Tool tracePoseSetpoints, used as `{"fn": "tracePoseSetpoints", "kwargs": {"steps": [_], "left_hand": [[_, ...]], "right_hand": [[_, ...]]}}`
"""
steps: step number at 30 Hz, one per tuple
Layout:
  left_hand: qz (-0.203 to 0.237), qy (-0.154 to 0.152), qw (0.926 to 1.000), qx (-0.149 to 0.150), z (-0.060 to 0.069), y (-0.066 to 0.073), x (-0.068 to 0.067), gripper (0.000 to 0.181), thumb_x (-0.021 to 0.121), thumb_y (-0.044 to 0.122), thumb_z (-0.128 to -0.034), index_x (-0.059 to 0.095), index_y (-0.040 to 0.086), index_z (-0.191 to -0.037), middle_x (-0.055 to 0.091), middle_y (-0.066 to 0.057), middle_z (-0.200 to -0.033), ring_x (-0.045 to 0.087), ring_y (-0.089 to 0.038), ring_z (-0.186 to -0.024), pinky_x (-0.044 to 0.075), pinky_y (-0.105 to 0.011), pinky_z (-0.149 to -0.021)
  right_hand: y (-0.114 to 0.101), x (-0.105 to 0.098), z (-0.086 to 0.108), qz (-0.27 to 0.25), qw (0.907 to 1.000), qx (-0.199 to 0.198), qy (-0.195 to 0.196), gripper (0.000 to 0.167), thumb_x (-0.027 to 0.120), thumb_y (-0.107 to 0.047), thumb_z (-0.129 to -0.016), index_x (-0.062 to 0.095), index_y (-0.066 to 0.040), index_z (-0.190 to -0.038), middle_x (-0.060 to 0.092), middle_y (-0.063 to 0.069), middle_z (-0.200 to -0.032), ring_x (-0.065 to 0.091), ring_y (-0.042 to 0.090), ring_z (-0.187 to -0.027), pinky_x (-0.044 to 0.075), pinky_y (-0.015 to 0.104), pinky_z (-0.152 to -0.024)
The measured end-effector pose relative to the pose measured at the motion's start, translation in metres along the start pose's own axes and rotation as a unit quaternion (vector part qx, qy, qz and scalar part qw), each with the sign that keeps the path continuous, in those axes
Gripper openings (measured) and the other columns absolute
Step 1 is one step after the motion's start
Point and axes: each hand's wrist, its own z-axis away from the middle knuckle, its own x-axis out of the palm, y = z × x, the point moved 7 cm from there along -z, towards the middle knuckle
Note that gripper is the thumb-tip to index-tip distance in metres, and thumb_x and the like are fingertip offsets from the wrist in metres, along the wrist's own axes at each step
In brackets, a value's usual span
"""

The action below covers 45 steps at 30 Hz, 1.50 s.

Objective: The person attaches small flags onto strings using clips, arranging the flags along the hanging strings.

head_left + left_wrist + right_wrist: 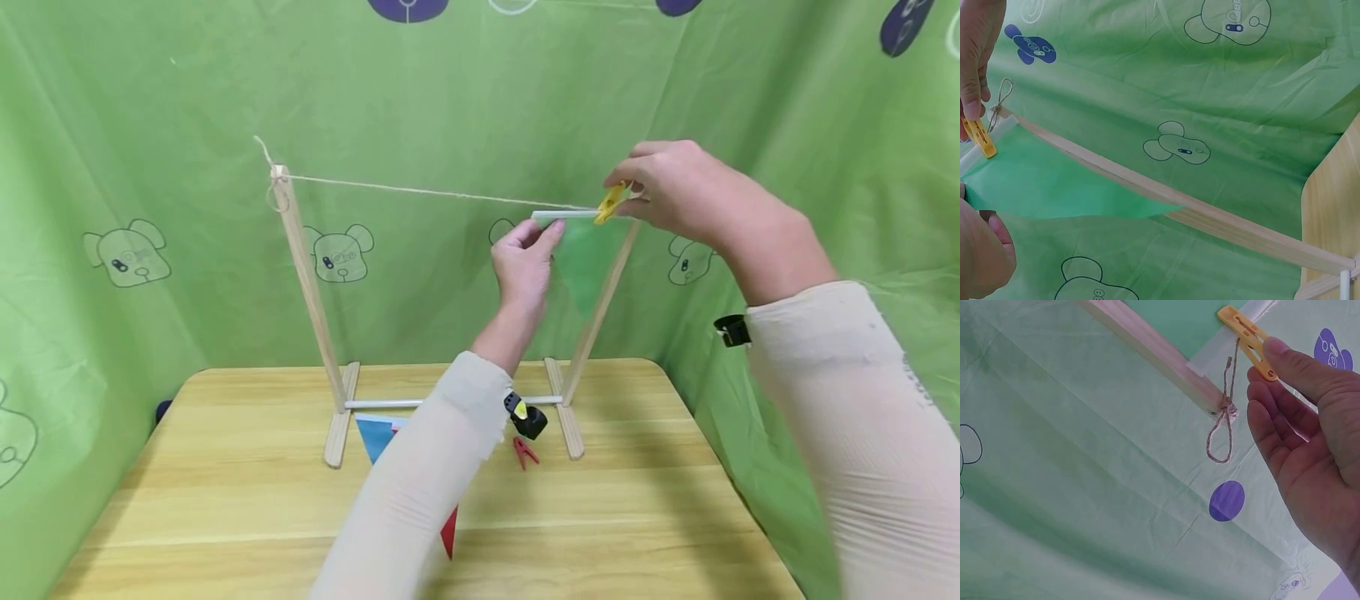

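Observation:
A green triangular pennant (587, 258) with a white top strip hangs point down at the right end of a string (420, 190). My left hand (522, 260) pinches the left end of that strip between thumb and fingers. At the strip's right part, my right hand (678, 187) holds a yellow clothespin (611, 202) between thumb and fingers. The clothespin's nose lies over the strip, as the left wrist view also shows. In the right wrist view the string is knotted in a loop (1219, 447) at the post top, close to the right fingers.
A wooden frame stands on the table (225, 467), with a left post (309, 283), a right post (600, 321) and a white crossbar (382, 403). A red clothespin (525, 452) lies near its right foot. Blue (375, 435) and red (449, 533) pennants lie partly under my left arm.

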Motion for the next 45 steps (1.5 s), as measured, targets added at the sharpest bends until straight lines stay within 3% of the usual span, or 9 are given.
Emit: {"fn": "tracePoseSetpoints", "kwargs": {"steps": [7,14,27,36,40,45], "left_hand": [[-0.008,-0.005,0.9999,0.003,-0.005,0.001,-0.001,0.023,0.080,0.003,-0.0876,0.075,-0.009,-0.106,0.060,0.006,-0.077,0.052,-0.005,-0.068,0.047,-0.016,-0.058],[-0.018,-0.019,0.9996,0.014,-0.008,0.003,-0.002,0.021,0.080,0.004,-0.0885,0.075,-0.009,-0.105,0.060,0.005,-0.076,0.052,-0.005,-0.068,0.047,-0.018,-0.060],[-0.031,-0.059,0.9977,0.016,-0.008,0.005,-0.003,0.022,0.077,0.005,-0.0916,0.075,-0.005,-0.111,0.059,0.007,-0.072,0.048,-0.004,-0.065,0.042,-0.016,-0.056],[-0.027,-0.065,0.9973,0.021,-0.008,0.004,-0.007,0.025,0.078,0.003,-0.0900,0.075,-0.002,-0.114,0.058,0.007,-0.069,0.048,-0.005,-0.064,0.041,-0.017,-0.055],[-0.039,-0.069,0.9966,0.020,-0.007,0.005,-0.008,0.028,0.078,0.003,-0.0895,0.074,-0.001,-0.117,0.062,0.007,-0.077,0.055,-0.005,-0.071,0.047,-0.016,-0.061],[-0.037,-0.072,0.9966,0.015,-0.006,0.004,-0.013,0.034,0.078,0.003,-0.0891,0.071,-0.001,-0.122,0.065,0.006,-0.089,0.062,-0.006,-0.085,0.055,-0.017,-0.073]], "right_hand": [[0.005,0.003,-0.001,-0.020,0.9994,0.028,-0.008,0.042,0.075,-0.003,-0.092,0.062,0.007,-0.131,0.065,0.028,-0.122,0.067,0.042,-0.106,0.058,0.054,-0.091],[0.005,0.003,0.001,-0.023,0.9993,0.022,0.017,0.041,0.076,-0.003,-0.091,0.063,0.007,-0.129,0.065,0.028,-0.122,0.067,0.043,-0.107,0.057,0.054,-0.091],[0.009,0.006,0.006,-0.034,0.9978,0.035,0.045,0.052,0.072,-0.008,-0.096,0.054,0.004,-0.143,0.061,0.029,-0.132,0.062,0.048,-0.112,0.048,0.063,-0.101],[0.009,0.004,0.016,-0.051,0.9927,0.037,0.103,0.050,0.075,-0.009,-0.094,0.057,0.004,-0.139,0.063,0.028,-0.131,0.062,0.046,-0.112,0.046,0.063,-0.103],[0.009,0.005,0.025,-0.064,0.9883,0.053,0.128,0.048,0.073,-0.010,-0.096,0.058,0.002,-0.140,0.061,0.027,-0.135,0.058,0.045,-0.118,0.045,0.063,-0.106],[0.009,0.008,0.040,-0.090,0.9773,0.068,0.179,0.047,0.074,-0.011,-0.096,0.060,-0.002,-0.140,0.061,0.022,-0.136,0.060,0.040,-0.117,0.049,0.059,-0.100]]}}
